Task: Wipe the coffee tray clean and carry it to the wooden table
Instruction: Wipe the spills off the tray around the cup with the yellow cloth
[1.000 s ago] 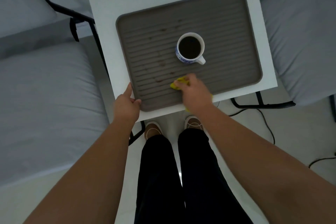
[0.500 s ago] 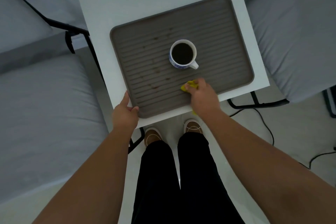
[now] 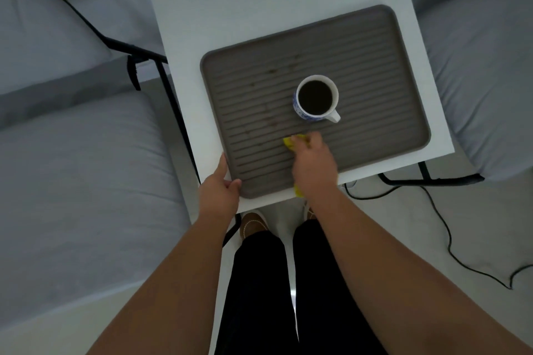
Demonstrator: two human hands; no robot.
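Right hand presses yellow cloth on tray.

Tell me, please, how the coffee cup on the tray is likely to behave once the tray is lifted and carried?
The cup looks nearly full of dark coffee, so it would probably slosh or spill with any tilt. It stands loose on the ribbed tray, held by neither hand, so it may slide or tip. It looks ceramic, hence likely breakable if it falls.

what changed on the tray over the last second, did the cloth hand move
The right hand with the yellow cloth slid right along the tray's near part, then back left. The left hand kept holding the near-left corner; the cup and stains stayed put.
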